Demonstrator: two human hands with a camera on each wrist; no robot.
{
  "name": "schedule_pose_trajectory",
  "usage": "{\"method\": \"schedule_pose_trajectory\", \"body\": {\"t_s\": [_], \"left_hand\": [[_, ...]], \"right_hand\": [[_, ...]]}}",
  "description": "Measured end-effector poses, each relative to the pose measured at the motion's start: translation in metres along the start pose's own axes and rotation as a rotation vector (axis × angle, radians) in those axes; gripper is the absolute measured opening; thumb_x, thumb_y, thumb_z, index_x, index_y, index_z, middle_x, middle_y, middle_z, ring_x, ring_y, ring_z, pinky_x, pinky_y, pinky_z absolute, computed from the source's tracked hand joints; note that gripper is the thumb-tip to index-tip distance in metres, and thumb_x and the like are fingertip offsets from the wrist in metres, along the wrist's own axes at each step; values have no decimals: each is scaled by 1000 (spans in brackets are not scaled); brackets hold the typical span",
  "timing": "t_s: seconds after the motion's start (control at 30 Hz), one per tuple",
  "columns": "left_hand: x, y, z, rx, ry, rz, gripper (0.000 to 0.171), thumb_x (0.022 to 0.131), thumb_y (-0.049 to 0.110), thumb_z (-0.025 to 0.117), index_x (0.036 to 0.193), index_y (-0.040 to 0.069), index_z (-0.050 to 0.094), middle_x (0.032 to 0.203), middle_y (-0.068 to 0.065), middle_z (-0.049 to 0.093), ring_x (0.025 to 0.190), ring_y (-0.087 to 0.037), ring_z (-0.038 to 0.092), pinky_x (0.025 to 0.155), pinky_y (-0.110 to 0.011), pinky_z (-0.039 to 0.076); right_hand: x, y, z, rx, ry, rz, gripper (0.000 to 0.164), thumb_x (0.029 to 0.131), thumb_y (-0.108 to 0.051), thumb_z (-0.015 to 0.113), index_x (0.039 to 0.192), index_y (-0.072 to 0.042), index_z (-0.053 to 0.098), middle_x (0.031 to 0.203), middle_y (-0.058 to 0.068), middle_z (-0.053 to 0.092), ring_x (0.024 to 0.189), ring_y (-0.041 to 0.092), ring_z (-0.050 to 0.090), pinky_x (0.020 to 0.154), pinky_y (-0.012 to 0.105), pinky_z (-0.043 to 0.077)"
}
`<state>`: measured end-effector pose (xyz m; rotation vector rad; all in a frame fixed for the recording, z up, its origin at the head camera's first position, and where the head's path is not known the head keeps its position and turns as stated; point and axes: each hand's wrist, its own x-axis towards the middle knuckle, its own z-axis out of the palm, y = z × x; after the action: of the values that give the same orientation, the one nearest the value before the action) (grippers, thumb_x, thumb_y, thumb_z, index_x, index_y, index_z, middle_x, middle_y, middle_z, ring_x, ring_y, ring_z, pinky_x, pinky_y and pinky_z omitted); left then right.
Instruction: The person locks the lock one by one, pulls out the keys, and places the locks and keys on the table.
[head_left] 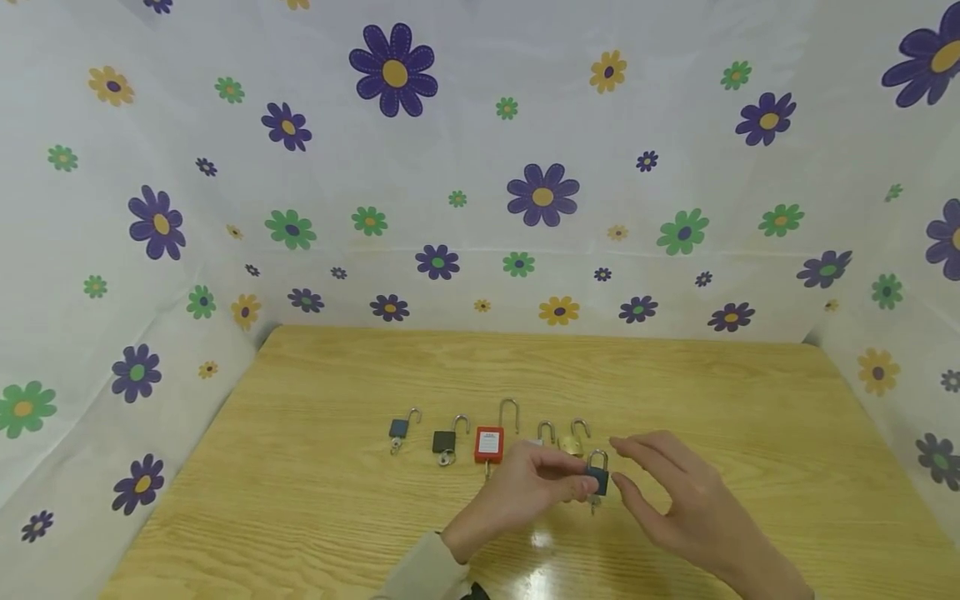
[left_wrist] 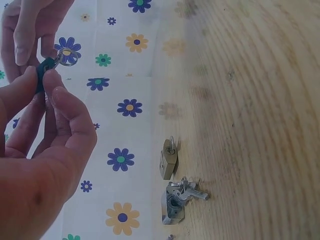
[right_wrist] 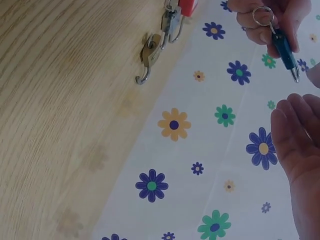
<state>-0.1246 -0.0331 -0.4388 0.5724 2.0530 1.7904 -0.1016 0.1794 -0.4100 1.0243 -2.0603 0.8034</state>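
A blue padlock (head_left: 597, 480) is pinched by its body between the thumb and fingers of my left hand (head_left: 521, 486), above the table's right half. Its shackle points up and looks seated in the body in the head view; a key ring with a key (head_left: 595, 504) hangs below. My right hand (head_left: 693, 500) is just right of the padlock, fingers extended and apart from it. In the right wrist view the blue padlock (right_wrist: 283, 49) sits in the left hand's grip, with the right hand (right_wrist: 305, 140) near its shackle, holding nothing.
Behind the left hand is a row of padlocks with raised shackles: a small blue one (head_left: 398, 428), a black one (head_left: 444, 442), a red one (head_left: 489, 445), a silver one (left_wrist: 172, 207) and a brass one (head_left: 572, 446). Flowered cloth (head_left: 465, 150) surrounds the wooden table (head_left: 315, 500).
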Motion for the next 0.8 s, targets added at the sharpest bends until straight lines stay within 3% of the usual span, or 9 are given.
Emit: {"method": "schedule_pose_trajectory", "body": {"t_s": [0.1, 0.3, 0.47, 0.6, 0.73, 0.8], "left_hand": [[0, 0, -2, -6, 4, -1, 22, 86, 21, 75, 100, 5, 78, 93, -13, 77, 79, -13, 71, 71, -29, 59], [1, 1, -1, -19, -15, 28, 23, 86, 20, 75, 101, 3, 77, 96, -16, 77, 79, -14, 71, 71, -28, 59], [1, 0, 0, -25, -28, 40, 23, 86, 20, 74, 101, 2, 77, 94, -18, 77, 77, -14, 72, 71, -28, 59], [1, 0, 1, -37, -27, 31, 22, 87, 18, 74, 101, 1, 77, 94, -19, 76, 77, -15, 72, 73, -39, 61], [0, -1, 2, -71, 16, -40, 21, 86, 20, 75, 98, 3, 78, 87, -11, 76, 74, -13, 69, 73, -43, 59], [-1, 0, 2, -107, 49, -82, 21, 85, 20, 76, 97, 3, 78, 81, -4, 74, 71, -12, 66, 70, -37, 56]], "right_hand": [[3, 0, 1, 4, 5, -11, 40, 100, -31, 52, 104, 3, 72, 91, 7, 68, 77, 17, 65, 59, 28, 57], [6, 0, 7, 84, 7, 70, 37, 100, -30, 54, 91, -1, 74, 83, 5, 70, 66, 11, 63, 50, 21, 54], [4, 1, 8, 128, -7, 108, 37, 100, -30, 54, 87, -2, 74, 78, 4, 71, 63, 10, 62, 50, 19, 55], [-1, 1, 7, 115, -24, 103, 37, 100, -30, 53, 96, 1, 73, 85, 6, 71, 70, 13, 64, 56, 23, 56], [-6, 0, 3, 51, -55, 33, 43, 98, -32, 51, 113, 6, 68, 97, 9, 67, 84, 18, 63, 65, 28, 56], [-8, 0, 3, 15, -60, -17, 48, 98, -32, 50, 119, 8, 64, 100, 10, 64, 86, 19, 61, 66, 28, 55]]}}
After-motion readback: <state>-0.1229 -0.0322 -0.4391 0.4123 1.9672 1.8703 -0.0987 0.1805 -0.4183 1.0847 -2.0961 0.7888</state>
